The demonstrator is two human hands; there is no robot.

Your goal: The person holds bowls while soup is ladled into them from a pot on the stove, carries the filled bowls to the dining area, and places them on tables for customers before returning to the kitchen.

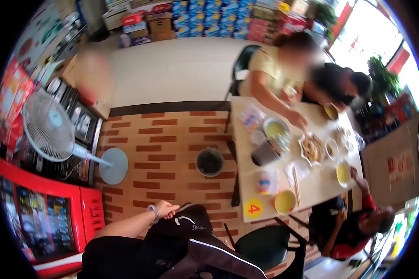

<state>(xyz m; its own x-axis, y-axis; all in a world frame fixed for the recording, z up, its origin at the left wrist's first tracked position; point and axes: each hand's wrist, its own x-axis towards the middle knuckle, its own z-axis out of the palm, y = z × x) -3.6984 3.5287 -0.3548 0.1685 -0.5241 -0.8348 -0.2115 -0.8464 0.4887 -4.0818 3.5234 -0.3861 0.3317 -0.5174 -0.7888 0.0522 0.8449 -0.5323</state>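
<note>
My left hand (166,209), with a pale band on its wrist, is held over my dark trousers (191,221). Its fingers are curled closed, and a thin dark edge shows just past them; I cannot make out what it is. Only a sliver of my right hand (228,244) shows beside my dark top with its white stripe, so its fingers are hidden. To the right of my legs stands a dark chair (260,246), close to a table (239,186) with food on it. Near the table's front edge is a yellow bowl (284,202), with chopsticks (296,186) alongside.
Several people sit around the table; one reaches toward a scalloped plate of food (311,149). A bin (209,162) stands on the tiled floor. To the left are a standing fan (51,125) and a red drinks fridge (86,214). Stacked boxes (209,18) line the back.
</note>
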